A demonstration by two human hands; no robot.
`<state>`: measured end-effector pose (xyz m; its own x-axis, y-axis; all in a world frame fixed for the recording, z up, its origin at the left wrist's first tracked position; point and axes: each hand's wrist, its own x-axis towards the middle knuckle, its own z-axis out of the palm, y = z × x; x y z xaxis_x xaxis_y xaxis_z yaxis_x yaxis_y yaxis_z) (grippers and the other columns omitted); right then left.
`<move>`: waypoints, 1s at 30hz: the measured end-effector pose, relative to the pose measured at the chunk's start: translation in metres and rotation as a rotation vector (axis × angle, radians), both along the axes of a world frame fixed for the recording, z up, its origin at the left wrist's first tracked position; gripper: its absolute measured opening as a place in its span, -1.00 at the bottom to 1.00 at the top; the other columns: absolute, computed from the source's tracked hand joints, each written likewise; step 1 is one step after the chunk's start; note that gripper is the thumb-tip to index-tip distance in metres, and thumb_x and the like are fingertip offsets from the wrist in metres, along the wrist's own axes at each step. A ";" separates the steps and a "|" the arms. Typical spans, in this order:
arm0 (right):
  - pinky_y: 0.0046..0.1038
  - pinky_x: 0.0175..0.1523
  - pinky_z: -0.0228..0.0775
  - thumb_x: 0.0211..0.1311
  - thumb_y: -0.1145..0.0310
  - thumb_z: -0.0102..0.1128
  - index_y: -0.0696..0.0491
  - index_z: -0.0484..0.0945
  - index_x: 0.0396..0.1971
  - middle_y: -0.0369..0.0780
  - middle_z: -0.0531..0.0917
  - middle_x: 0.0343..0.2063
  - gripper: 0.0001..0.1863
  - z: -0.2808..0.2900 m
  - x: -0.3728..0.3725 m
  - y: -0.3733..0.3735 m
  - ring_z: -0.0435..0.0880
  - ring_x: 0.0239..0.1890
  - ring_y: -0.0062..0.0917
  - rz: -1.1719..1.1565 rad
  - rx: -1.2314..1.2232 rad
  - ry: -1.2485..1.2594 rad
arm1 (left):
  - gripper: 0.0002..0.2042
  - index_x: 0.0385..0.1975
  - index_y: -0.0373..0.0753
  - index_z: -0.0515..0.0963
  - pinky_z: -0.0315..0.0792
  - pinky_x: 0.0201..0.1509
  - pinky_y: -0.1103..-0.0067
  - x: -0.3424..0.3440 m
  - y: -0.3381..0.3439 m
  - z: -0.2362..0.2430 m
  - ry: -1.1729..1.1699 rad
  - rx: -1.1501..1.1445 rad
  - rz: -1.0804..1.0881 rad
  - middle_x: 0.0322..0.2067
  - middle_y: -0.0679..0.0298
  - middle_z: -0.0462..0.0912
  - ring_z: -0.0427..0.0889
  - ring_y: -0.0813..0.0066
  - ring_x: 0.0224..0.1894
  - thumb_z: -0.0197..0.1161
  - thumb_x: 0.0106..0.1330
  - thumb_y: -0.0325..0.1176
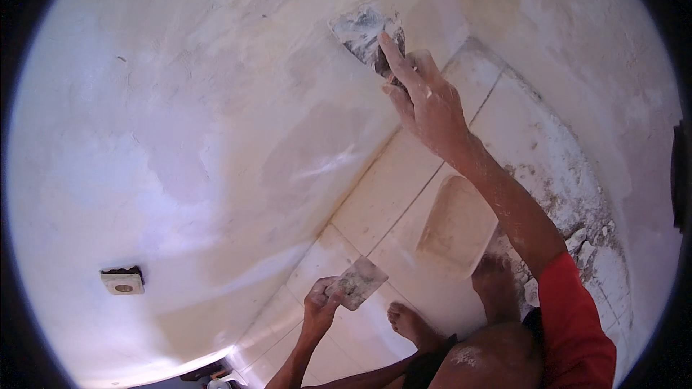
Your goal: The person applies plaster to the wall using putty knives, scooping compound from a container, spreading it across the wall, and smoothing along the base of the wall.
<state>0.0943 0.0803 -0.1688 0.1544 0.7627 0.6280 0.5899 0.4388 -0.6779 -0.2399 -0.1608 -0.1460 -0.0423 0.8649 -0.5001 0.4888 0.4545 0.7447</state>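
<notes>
My right hand (429, 101) is closed around a putty knife, its index finger stretched along the blade. The wide putty knife blade (364, 32), smeared with whitish filler, lies against the patchy plastered wall (238, 101). Lower down, my left hand (321, 306) grips a small flat rectangular plate (364, 282) by its edge. A lump of grey-white filler sits on that plate, which is held above the floor tiles and apart from the wall. Dust whitens the fingers of both hands; the putty knife's handle is mostly hidden in my right hand.
A shallow beige tray (458, 223) stands on the tiled floor (393, 173), beneath my right forearm. Broken plaster rubble (580, 245) and white dust lie along the right side. A wall socket (122, 281) hangs slightly out of the wall at lower left. My bare foot (412, 324) rests near the plate.
</notes>
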 end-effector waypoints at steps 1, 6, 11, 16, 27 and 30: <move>-0.29 -0.36 0.54 0.21 0.40 0.23 -0.08 0.08 0.44 -0.09 0.43 -0.30 -0.19 -0.002 -0.002 0.000 0.58 -0.39 -0.27 0.002 0.000 0.001 | -0.71 0.02 -0.44 0.45 0.47 -0.03 0.62 0.002 0.000 0.001 -0.048 -0.015 0.037 -0.17 0.21 0.63 0.57 0.56 -0.14 0.19 0.39 -0.43; -0.33 -0.27 0.49 0.22 0.50 0.21 -0.12 0.18 0.42 -0.17 0.44 -0.33 -0.24 -0.009 0.007 -0.023 0.56 -0.36 -0.32 0.067 -0.290 -0.117 | -0.71 0.02 -0.44 0.45 0.47 -0.03 0.62 -0.001 -0.003 0.001 -0.020 -0.022 0.036 -0.16 0.21 0.63 0.57 0.57 -0.14 0.20 0.38 -0.43; -0.33 -0.33 0.52 0.19 0.46 0.25 -0.12 0.13 0.43 -0.15 0.43 -0.31 -0.20 -0.004 0.001 -0.011 0.59 -0.37 -0.32 0.051 -0.080 -0.044 | -0.71 0.02 -0.44 0.44 0.47 -0.02 0.62 -0.012 -0.008 -0.008 0.016 0.011 -0.020 -0.15 0.20 0.62 0.57 0.56 -0.12 0.20 0.38 -0.44; -0.35 -0.36 0.57 0.18 0.40 0.29 -0.12 0.08 0.44 -0.11 0.44 -0.28 -0.16 -0.016 -0.015 0.011 0.62 -0.38 -0.29 0.020 -0.030 -0.069 | -0.71 0.03 -0.44 0.42 0.46 0.00 0.61 0.001 -0.004 -0.005 -0.117 -0.015 0.045 -0.16 0.20 0.62 0.56 0.55 -0.10 0.19 0.39 -0.44; -0.33 -0.06 0.41 0.25 0.45 0.15 0.00 0.16 0.41 -0.09 0.46 -0.39 -0.29 0.008 -0.007 -0.004 0.52 -0.27 -0.23 0.077 -0.134 0.252 | -0.70 0.02 -0.45 0.44 0.49 0.00 0.60 -0.002 -0.004 -0.004 -0.059 -0.016 0.020 -0.14 0.18 0.62 0.58 0.52 -0.10 0.21 0.39 -0.42; -0.32 -0.09 0.43 0.24 0.45 0.16 0.02 0.20 0.40 -0.10 0.46 -0.37 -0.30 0.010 -0.021 -0.010 0.53 -0.28 -0.26 0.064 -0.184 0.154 | -0.72 0.02 -0.46 0.44 0.49 0.00 0.60 0.004 -0.001 -0.001 -0.076 -0.037 0.039 -0.14 0.18 0.62 0.58 0.52 -0.11 0.20 0.39 -0.44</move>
